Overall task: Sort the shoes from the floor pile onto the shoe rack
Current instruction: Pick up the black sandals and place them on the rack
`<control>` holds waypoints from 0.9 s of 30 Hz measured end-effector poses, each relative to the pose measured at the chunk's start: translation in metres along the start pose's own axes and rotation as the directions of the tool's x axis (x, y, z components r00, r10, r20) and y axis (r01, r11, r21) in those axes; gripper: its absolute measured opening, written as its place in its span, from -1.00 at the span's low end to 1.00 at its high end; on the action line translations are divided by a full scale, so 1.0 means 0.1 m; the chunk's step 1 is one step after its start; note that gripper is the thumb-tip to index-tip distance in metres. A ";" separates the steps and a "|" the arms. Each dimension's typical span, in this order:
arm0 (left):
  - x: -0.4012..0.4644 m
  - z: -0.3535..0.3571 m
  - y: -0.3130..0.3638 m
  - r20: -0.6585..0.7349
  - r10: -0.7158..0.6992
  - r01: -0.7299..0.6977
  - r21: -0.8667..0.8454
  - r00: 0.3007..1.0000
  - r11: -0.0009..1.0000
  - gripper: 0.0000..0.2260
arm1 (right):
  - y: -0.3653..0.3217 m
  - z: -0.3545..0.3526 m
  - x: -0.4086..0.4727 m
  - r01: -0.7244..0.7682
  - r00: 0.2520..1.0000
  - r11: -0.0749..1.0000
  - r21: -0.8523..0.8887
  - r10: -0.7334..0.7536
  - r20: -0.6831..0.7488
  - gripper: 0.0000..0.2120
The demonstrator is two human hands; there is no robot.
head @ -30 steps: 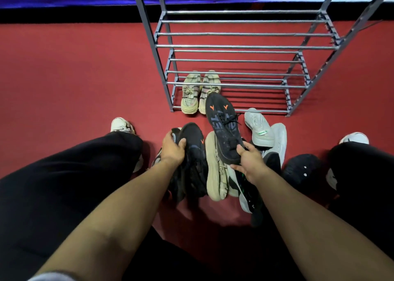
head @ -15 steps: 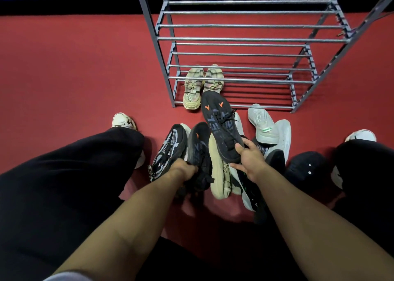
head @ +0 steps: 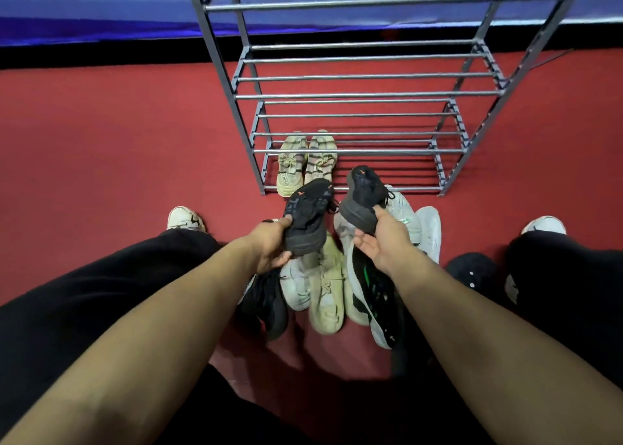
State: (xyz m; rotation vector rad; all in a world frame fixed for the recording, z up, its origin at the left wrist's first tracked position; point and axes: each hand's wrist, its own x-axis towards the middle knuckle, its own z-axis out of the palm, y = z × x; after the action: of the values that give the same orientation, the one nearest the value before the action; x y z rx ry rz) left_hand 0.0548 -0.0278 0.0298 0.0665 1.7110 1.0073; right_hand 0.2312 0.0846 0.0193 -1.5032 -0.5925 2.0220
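With both black shoes lifted clear of the pile, the coming move depends on one relation: the rack (head: 367, 95) stands directly ahead of the hands, and each shoe's long axis already points toward it, toe forward and heel in the palm.

The left hand (head: 269, 247) is closed around the heel of the left black shoe (head: 308, 213), thumb on top and fingers beneath the sole. This shoe tilts slightly to the right, its toe near the beige pair (head: 305, 163).

The right hand (head: 381, 240) grips the heel of the right black shoe (head: 365, 193) from the right side, with the sole turned partly toward the camera. Its toe overlaps the front bar of the lowest tier in this view; whether it touches cannot be determined.

The beige pair occupies the left end of the lowest tier, toes inward. The bars to its right are bare, and that space lies straight ahead of the right hand. The right shoe is therefore the nearer to a free slot, in my judgement.

Placement likely requires a forward reach and a roll of the right shoe to bring its sole down. The pile (head: 337, 293) of light and dark shoes remains on the red floor (head: 101, 147) between the knees.
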 end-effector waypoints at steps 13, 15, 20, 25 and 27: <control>0.64 0.84 0.34 0.203 0.037 -0.020 -0.086 0.978 0.996 -0.98 | -0.73 -0.52 0.80 0.033 0.979 0.985 -0.170 -0.066 -0.195 -0.82; 0.87 0.97 0.40 0.178 0.047 -0.035 -0.069 0.983 0.997 -0.94 | -0.82 -0.49 1.01 0.014 0.980 0.988 -0.156 -0.045 -0.194 -0.87; 1.47 1.30 0.51 0.103 0.068 -0.062 -0.059 0.992 0.996 -0.92 | -1.00 -0.42 1.67 -0.019 0.979 0.975 -0.221 -0.026 -0.200 -0.86; 2.10 1.59 0.79 0.102 0.125 -0.119 -0.058 0.987 0.991 -0.81 | -1.20 -0.36 2.32 0.019 0.969 0.968 -0.250 -0.079 -0.234 -0.73; 2.34 1.71 0.89 0.093 0.126 -0.122 -0.046 0.988 0.992 -0.84 | -1.27 -0.37 2.53 0.020 0.963 0.953 -0.301 -0.100 -0.252 -0.71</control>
State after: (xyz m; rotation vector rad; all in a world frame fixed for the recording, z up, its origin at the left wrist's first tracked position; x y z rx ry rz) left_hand 0.0616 0.2468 -0.0993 0.1939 1.6145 1.1123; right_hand 0.2301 0.3473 -0.0924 -1.8690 -0.8463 1.7005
